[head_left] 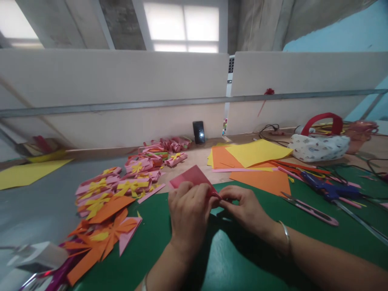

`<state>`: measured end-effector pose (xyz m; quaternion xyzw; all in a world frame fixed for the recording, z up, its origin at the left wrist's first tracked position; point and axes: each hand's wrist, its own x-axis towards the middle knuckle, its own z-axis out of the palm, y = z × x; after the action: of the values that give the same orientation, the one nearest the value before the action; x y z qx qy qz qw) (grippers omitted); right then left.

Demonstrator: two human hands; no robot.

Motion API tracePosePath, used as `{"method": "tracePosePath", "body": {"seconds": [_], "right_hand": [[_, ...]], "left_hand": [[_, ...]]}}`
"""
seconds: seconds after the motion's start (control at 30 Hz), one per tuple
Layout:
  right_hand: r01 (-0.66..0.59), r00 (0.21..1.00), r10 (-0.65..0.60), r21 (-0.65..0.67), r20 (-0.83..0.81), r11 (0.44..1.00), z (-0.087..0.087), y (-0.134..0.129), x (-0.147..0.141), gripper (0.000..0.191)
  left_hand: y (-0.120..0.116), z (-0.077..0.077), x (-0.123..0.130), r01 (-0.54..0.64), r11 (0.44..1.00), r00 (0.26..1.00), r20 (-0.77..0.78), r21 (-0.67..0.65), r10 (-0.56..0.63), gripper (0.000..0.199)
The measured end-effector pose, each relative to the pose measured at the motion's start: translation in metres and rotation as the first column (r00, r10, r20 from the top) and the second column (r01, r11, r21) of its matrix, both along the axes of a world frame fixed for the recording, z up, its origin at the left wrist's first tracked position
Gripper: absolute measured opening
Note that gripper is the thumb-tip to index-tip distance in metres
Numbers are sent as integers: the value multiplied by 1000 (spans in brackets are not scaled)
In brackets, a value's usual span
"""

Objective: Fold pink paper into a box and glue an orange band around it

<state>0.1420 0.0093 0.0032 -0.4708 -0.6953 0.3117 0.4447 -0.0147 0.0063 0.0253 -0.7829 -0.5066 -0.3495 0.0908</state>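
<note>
Above the green mat, a folded pink-red paper (193,176) is held between both hands. My left hand (189,210) wraps its fingers over the paper's lower part, thumb toward the right. My right hand (245,206) pinches the paper's right corner with thumb and index finger, close against the left fingertips. Its upper corner points away from me. Folded pink paper pieces with yellow flower shapes (133,186) lie to the left, beyond orange cut-paper shapes (113,230).
Yellow sheets (259,152) and orange sheets (262,182) lie beyond my hands. At right are a pink craft knife (315,212), a blue glue gun (330,186), cables and a white bag with a red handle (319,147). A phone (199,132) leans at the back; a white charger (42,256) sits front left.
</note>
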Motion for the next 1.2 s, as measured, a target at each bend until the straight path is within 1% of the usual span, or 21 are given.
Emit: {"method": "tracePosePath", "body": {"seconds": [0.13, 0.2, 0.3, 0.33, 0.37, 0.4, 0.43, 0.47, 0.5, 0.53, 0.57, 0.6, 0.63, 0.67, 0.73, 0.8, 0.87, 0.93, 1.03, 1.1, 1.2], "right_hand": [[-121, 974, 91, -134, -209, 984, -2, 3, -2, 18], [-141, 959, 88, -186, -268, 972, -3, 4, -2, 15], [-100, 941, 14, -239, -339, 966, -1, 7, 0, 7], [-102, 926, -2, -256, -377, 961, 0, 8, 1, 7], [-115, 909, -9, -270, -417, 956, 1, 9, 2, 8], [-130, 890, -14, -282, -457, 951, 3, 11, 4, 10], [-141, 870, -21, -290, -493, 947, 4, 12, 6, 11], [-142, 852, -33, -293, -522, 946, 4, 13, 7, 12], [-136, 838, -49, -294, -543, 946, 5, 13, 8, 12], [-128, 827, -64, -298, -559, 946, 5, 14, 9, 13], [-123, 818, -75, -301, -571, 946, 6, 14, 10, 15], [-124, 812, -79, -302, -578, 945, 6, 13, 10, 16], [-133, 811, -73, -304, -580, 943, 7, 13, 10, 17], [-148, 814, -58, -303, -578, 941, 8, 12, 11, 18], [-202, 829, -1, -302, -559, 932, 11, 10, 11, 23], [-258, 853, 64, -311, -518, 915, 13, 8, 12, 24], [-280, 868, 95, -322, -487, 904, 13, 7, 13, 21], [-276, 867, 88, -326, -490, 904, 13, 7, 13, 18], [-290, 849, 85, -326, -522, 900, 11, 7, 14, 20], [-289, 852, 88, -324, -516, 901, 10, 8, 14, 20], [-287, 866, 111, -301, -488, 909, 10, 8, 13, 18]], "left_hand": [[2, -4, 3, 109, 991, 993, 25, 77, -111, 6], [0, -4, 4, 139, 976, 990, 16, 168, -143, 4], [2, 1, -2, 143, 905, 980, 69, 400, -185, 20], [4, 3, -7, 114, 885, 972, 135, 451, -194, 27], [7, 6, -13, 89, 883, 951, 223, 461, -212, 33], [11, 9, -20, 31, 915, 912, 364, 402, -191, 38], [15, 11, -26, 29, 949, 861, 474, 315, -184, 45], [20, 13, -31, 148, 978, 803, 560, 145, -204, 58], [25, 14, -35, 334, 942, 699, 663, 29, -268, 74], [28, 15, -38, 521, 847, 607, 742, -101, -285, 88], [31, 14, -39, 654, 728, 542, 800, -207, -259, 95], [33, 13, -38, 718, 643, 500, 840, -266, -210, 89], [35, 12, -36, 752, 573, 492, 856, -326, -157, 78], [35, 11, -33, 754, 537, 504, 858, -378, -103, 61], [35, 7, -29, 713, 520, 555, 832, -470, -9, 27], [32, 5, -26, 674, 520, 584, 809, -525, 61, 11], [29, 5, -26, 669, 508, 579, 809, -542, 102, 12], [26, 5, -26, 708, 456, 551, 826, -539, 120, 18], [21, 4, -24, 778, 376, 492, 860, -504, 135, 37], [20, 3, -22, 790, 369, 456, 872, -490, 179, 45], [19, 2, -19, 777, 383, 425, 865, -499, 265, 48]]}}
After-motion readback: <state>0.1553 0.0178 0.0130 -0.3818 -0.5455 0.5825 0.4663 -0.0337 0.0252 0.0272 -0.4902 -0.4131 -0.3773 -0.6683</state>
